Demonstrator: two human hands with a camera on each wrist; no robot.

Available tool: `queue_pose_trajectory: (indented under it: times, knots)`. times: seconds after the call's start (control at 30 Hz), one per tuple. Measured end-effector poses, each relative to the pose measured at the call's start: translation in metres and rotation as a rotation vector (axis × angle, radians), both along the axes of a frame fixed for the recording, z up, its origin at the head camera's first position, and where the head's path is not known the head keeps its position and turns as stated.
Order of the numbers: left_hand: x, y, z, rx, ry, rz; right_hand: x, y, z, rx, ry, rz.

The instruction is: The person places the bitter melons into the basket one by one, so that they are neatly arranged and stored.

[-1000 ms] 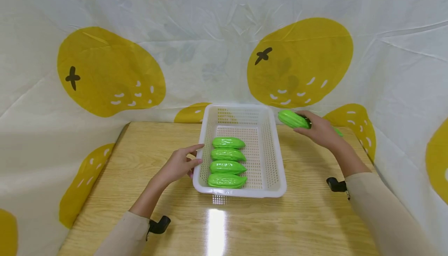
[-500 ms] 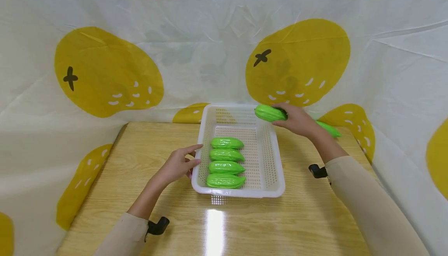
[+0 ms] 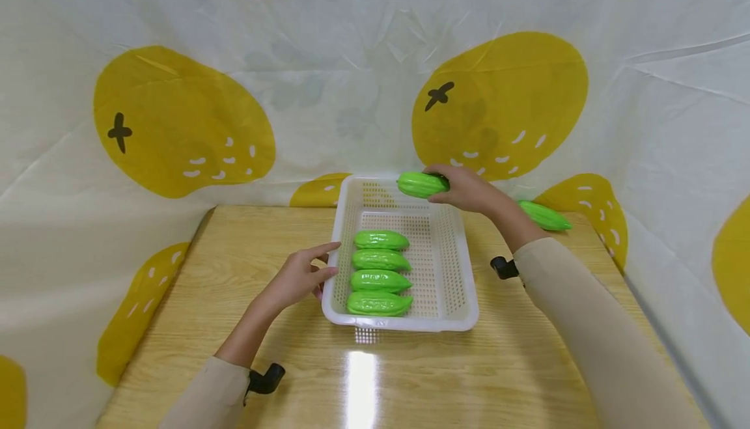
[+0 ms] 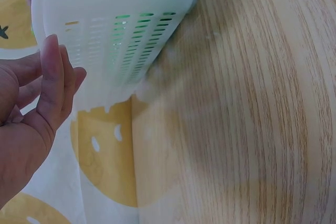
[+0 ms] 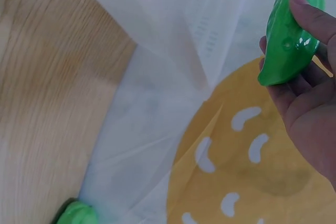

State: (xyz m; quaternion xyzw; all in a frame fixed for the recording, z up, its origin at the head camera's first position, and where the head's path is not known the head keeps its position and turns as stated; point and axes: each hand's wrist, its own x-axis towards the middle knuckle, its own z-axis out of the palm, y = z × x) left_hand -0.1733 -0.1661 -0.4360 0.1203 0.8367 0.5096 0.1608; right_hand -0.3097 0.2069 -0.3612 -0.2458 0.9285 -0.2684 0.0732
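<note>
My right hand grips a glossy green bitter melon, ridged and pointed at one end, over the back of a white plastic basket. In the right wrist view, the thumb lies across the bitter melon and the fingers curl under it. Several similar bitter melons lie in a column along the basket's left half. My left hand is at the basket's left side, fingertips right at the rim. The left wrist view shows its fingers fairly straight against the perforated wall.
Another bitter melon lies at the back right of the wooden table, partly behind the right forearm. A white curtain with yellow fruit prints hangs around the table's back and sides. The basket's right half shows bare perforated floor.
My right hand has carried the bitter melon leftward, from beside the basket to above its back part. The bitter melon at the back right has come into fuller view. The left hand stays at the rim.
</note>
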Motion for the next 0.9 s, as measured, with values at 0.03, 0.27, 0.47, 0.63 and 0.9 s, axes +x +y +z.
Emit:
queue_pose_trajectory:
  times: [0.03, 0.27, 0.47, 0.63, 0.9]
  knots:
    - [0.000, 0.000, 0.000, 0.000, -0.003, 0.003, -0.001, -0.003, 0.001, 0.004, 0.002, 0.007]
    - [0.000, 0.002, 0.002, 0.010, -0.017, 0.014, -0.010, -0.024, 0.002, -0.005, -0.006, 0.047]
    - [0.002, 0.003, 0.002, 0.019, -0.024, 0.000, -0.013, -0.039, -0.006, 0.007, -0.021, 0.067]
    - [0.003, 0.004, 0.001, 0.011, -0.024, 0.002, -0.018, -0.048, -0.017, -0.007, -0.060, 0.072]
    - [0.002, 0.003, 0.002, 0.009, -0.016, 0.003, -0.026, -0.060, -0.035, -0.014, -0.123, 0.084]
